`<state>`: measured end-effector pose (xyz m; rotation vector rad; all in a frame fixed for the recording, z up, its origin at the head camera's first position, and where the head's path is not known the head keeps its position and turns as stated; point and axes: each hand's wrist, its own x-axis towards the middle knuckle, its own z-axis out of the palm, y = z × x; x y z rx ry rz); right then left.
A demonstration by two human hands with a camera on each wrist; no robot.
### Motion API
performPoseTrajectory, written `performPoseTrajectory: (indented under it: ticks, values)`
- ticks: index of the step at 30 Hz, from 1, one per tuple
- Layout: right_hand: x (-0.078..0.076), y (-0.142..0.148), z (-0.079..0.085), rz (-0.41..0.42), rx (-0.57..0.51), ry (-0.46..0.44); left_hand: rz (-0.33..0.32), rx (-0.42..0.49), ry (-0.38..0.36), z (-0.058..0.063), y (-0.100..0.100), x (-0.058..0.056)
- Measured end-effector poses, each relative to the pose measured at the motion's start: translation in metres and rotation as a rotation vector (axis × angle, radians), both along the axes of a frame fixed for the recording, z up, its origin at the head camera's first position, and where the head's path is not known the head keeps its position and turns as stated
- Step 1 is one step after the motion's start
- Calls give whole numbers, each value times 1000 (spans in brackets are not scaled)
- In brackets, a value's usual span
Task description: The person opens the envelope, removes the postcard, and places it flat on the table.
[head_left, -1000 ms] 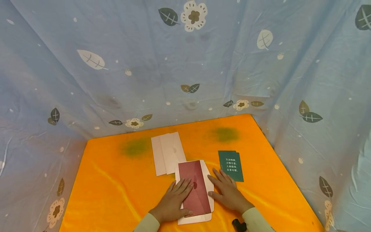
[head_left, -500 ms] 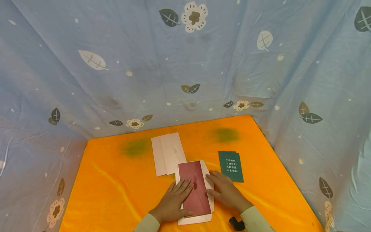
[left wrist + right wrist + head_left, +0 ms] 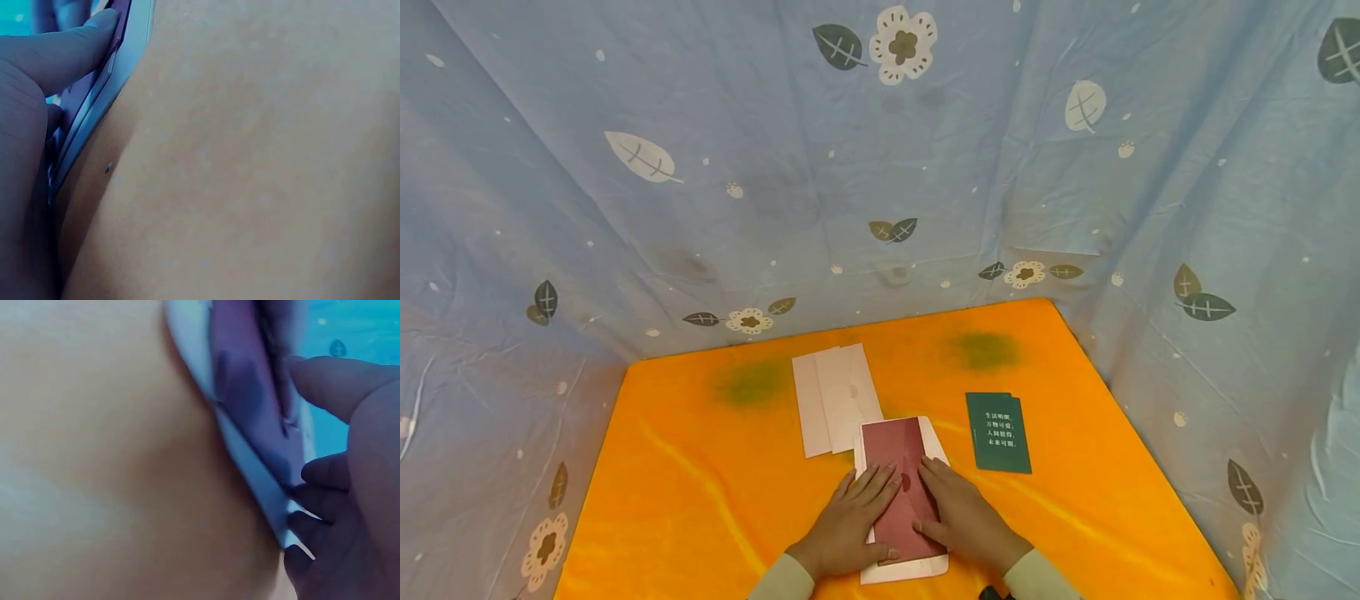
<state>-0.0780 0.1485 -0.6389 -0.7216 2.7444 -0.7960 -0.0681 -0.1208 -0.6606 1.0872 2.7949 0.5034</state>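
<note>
Envelope (image 3: 902, 518) (maroon) lies partly under left hand (image 3: 848, 523), right hand (image 3: 964, 515) on its right edge; fingers extended, nothing gripped.

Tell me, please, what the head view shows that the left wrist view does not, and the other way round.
Only the head view shows the green cards and the flower prints on the curtain. Only the left wrist view shows a small dark speck on the cloth. Both show the left hand with its thumb on the red envelope, and pale paper beneath that envelope.
</note>
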Motion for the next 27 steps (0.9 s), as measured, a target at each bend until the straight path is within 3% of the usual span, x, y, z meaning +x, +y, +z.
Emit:
performPoseTrajectory:
  ticks: [9, 27]
  values:
    - [11, 1, -16, 21, 44, 120, -5, 16, -11, 1, -1, 0]
    - [14, -1, -15, -2, 24, 86, -2, 23, -11, -2, -1, 0]
